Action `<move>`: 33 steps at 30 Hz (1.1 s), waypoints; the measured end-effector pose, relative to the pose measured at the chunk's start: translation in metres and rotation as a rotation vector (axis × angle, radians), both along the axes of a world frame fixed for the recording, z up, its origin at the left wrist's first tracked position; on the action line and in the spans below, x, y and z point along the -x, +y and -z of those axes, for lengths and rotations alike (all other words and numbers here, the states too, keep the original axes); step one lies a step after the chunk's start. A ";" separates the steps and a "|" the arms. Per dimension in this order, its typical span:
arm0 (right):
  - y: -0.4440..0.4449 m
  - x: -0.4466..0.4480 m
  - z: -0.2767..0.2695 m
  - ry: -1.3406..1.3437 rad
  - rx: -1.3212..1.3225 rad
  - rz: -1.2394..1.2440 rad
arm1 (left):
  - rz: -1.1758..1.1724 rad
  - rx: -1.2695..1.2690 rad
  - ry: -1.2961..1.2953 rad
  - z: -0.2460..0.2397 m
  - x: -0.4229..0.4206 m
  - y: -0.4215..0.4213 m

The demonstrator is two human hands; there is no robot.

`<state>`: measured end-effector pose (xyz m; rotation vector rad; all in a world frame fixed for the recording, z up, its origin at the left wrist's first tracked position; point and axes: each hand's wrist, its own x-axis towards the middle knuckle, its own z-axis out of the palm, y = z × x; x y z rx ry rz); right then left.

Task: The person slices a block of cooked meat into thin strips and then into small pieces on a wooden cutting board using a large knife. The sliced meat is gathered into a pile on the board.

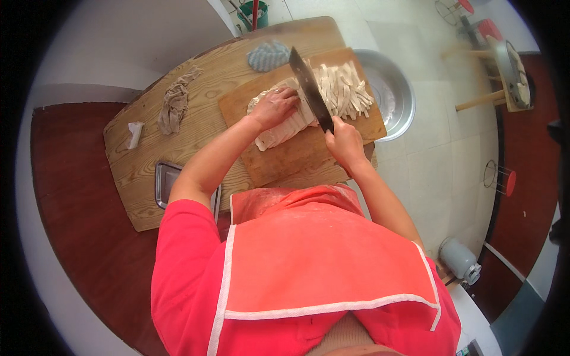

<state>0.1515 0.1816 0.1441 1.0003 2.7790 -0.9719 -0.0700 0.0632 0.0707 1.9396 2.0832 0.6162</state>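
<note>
A wooden cutting board [285, 160] lies slantwise on the table. On it is a pale, layered block of food [285, 129], perhaps bean curd or dough, with cut lines across it. My left hand [277, 107] presses on this block with curled fingers and holds it in place. My right hand [345, 140] grips the handle of a cleaver [311, 91]. Its long dark blade stands beside the block's right edge, pointing away from me. To the right of the blade, a heap of pale cut strips [345, 89] covers the board's far right part.
A metal basin [403, 113] sits beyond the board's right edge. The wooden table [205, 120] also bears a blue-and-white cloth [268, 56], a crumpled tan rag [176, 100], a white object [135, 134] and a metal tray [165, 180] by my left elbow.
</note>
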 end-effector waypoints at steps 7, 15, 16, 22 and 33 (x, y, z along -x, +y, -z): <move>-0.005 0.003 -0.020 -0.052 -0.056 -0.062 | 0.013 0.082 0.000 -0.009 0.006 0.009; -0.016 0.005 0.030 -0.105 -0.051 -0.017 | 0.021 0.133 0.012 -0.007 0.008 0.011; -0.018 0.006 0.036 -0.125 -0.030 -0.015 | 0.010 0.169 0.012 -0.007 0.008 0.011; -0.003 0.006 0.027 -0.065 0.101 0.028 | 0.033 -0.022 0.025 -0.001 0.006 0.005; -0.020 0.009 0.037 -0.153 0.021 -0.007 | 0.012 0.017 -0.034 0.005 0.006 0.007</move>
